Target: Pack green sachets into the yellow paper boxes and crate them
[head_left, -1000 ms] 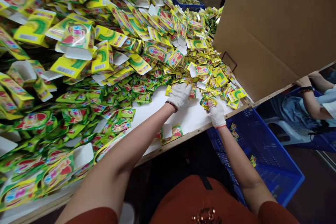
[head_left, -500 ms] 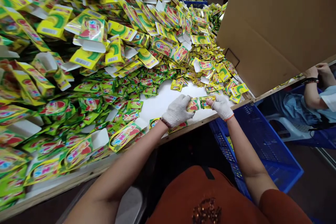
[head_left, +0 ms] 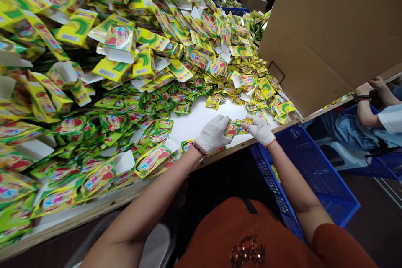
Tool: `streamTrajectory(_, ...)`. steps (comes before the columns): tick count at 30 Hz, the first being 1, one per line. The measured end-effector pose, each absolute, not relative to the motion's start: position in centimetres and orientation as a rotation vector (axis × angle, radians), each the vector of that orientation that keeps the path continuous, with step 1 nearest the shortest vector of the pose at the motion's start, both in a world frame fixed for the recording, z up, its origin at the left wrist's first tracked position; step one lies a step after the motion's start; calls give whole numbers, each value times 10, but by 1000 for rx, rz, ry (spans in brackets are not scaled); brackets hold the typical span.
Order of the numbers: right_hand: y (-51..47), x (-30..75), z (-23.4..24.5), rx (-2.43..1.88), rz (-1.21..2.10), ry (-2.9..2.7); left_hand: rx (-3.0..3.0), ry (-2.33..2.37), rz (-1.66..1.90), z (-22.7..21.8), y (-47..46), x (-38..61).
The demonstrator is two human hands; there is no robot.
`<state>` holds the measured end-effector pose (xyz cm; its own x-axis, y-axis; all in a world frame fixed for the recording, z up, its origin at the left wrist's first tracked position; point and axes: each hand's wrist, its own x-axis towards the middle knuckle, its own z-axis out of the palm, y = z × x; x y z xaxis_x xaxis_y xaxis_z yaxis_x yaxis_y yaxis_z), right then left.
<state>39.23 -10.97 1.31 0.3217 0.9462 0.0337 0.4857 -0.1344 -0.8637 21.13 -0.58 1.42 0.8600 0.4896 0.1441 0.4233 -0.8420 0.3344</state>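
Note:
My left hand (head_left: 214, 135), in a white knit glove, is closed round a small yellow-green printed carton (head_left: 231, 129) at the table's front edge. A small yellow candy packet (head_left: 245, 125) is pinched in my gloved right hand (head_left: 260, 130). The packet's left end meets the carton's right end; how far it reaches inside I cannot tell. Beneath and left of my left hand lies another carton (head_left: 186, 146), partly hidden. Loose green packets (head_left: 163, 124) and an open-ended carton (head_left: 153, 160) lie further left.
Cartons (head_left: 119, 42) are heaped across the left and back, above loose packets. A large cardboard sheet (head_left: 320, 37) stands at the right. Below the wooden table edge (head_left: 241, 145) is a blue crate (head_left: 320, 176). Another person's hands (head_left: 370, 86) show at far right.
My right hand has moved slightly left, bringing the packet against the carton's end, where a gap showed before. My left hand still holds the carton. The view has shifted slightly.

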Motion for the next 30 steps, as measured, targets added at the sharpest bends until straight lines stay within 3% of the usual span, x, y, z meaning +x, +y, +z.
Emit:
streamTrajectory(6, -103, 386, 16, -1809, 595, -1286, 2896, 606, 258, 27, -7, 215)
streamTrajectory(11, -110, 382, 11, -1774, 865, -1267, 2832, 693, 309, 16, -4, 212)
streamTrajectory(16, -111, 382, 12, -1865, 545, -1339, 2836, 703, 311, 6, -12, 213)
streamTrajectory(18, -109, 378, 14, -1877, 564, -1347, 2831, 717, 292, 8, -15, 215)
streamTrajectory(27, -122, 363, 13, -1438, 1494, -940, 2823, 747, 315, 4, -10, 203)
streamTrajectory(30, -119, 355, 6, -1292, 1669, -913, 2832, 711, 273, 5, -10, 191)
